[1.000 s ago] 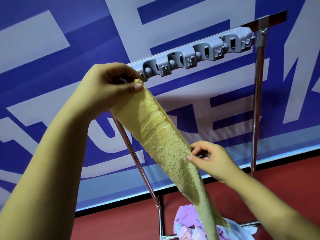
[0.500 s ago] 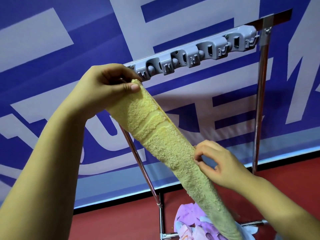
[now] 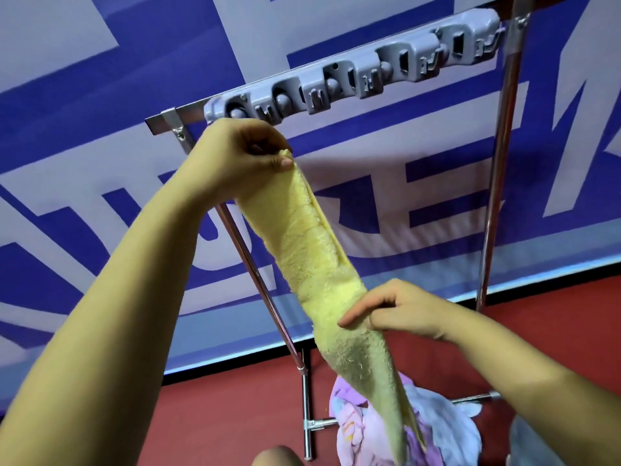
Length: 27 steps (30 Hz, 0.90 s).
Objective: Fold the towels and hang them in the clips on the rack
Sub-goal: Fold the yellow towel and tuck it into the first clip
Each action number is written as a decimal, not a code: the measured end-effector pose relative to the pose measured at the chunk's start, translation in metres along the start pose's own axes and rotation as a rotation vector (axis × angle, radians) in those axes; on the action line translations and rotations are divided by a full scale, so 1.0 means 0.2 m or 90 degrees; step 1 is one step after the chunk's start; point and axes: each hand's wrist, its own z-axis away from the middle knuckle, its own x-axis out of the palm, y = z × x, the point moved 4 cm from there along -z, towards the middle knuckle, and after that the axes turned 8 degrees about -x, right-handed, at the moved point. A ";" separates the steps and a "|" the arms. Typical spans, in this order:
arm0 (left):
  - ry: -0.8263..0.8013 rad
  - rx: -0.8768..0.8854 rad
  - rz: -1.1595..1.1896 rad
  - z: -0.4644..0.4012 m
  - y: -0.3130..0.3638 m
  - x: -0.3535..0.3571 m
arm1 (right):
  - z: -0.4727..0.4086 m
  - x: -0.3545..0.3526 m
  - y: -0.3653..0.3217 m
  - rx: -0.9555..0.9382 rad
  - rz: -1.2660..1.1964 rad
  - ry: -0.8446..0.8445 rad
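Red flooring (image 3: 208, 412) fills the lower view, meeting a blue and pale banner wall (image 3: 100, 136) behind. Nearest, a heap of lilac and light-blue towels (image 3: 447, 428) lies low by the rack's bottom bar. Above it the right hand (image 3: 400, 311) pinches the yellow towel (image 3: 312, 264) at its middle, thumb stretched along the cloth, other fingers curled. That towel hangs as a long folded strip, crossing in front of the rack's slanted chrome leg (image 3: 258, 280). Higher, the left hand (image 3: 242, 156) grips the towel's top end, fingers closed round it, just under the grey clip strip (image 3: 353, 79) on the rack's top rail.
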 end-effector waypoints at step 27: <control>-0.155 -0.397 0.762 0.74 -0.17 0.74 | 0.00 -0.05 -0.07 -0.037 -0.347 0.253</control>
